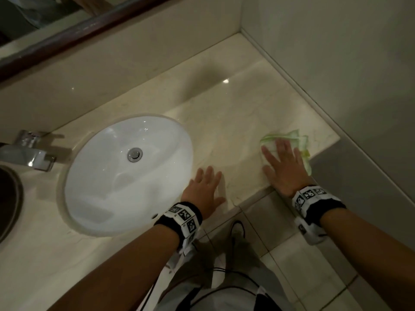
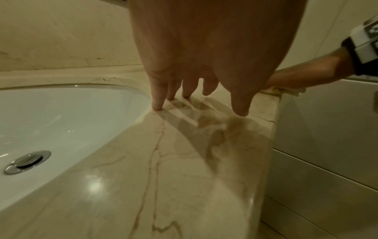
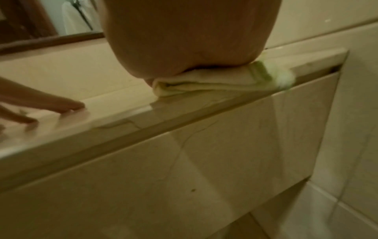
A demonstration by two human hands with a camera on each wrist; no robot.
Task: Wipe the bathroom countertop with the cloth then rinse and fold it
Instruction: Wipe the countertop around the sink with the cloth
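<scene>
A folded white cloth with green edges point(image 1: 294, 136) point(image 3: 214, 80) lies on the beige marble countertop point(image 1: 224, 113) near its front right corner. My right hand point(image 1: 284, 164) presses flat on the cloth with fingers spread and straight. My left hand point(image 1: 205, 189) point(image 2: 196, 90) rests on the bare countertop point(image 2: 174, 161) just right of the white oval sink point(image 1: 125, 173) point(image 2: 51, 121), fingers straight, tips touching the stone. In the right wrist view the palm point(image 3: 184, 48) covers most of the cloth, and the left hand's fingers point(image 3: 67, 105) show at the far left.
A chrome faucet point(image 1: 33, 151) stands at the sink's left, and a dark round rim point(image 1: 13, 198) sits at the far left edge. A wall point(image 1: 336, 63) bounds the counter on the right, a mirror frame point(image 1: 89, 25) behind. The counter's front edge point(image 3: 184, 116) drops to tiled floor point(image 1: 292, 254).
</scene>
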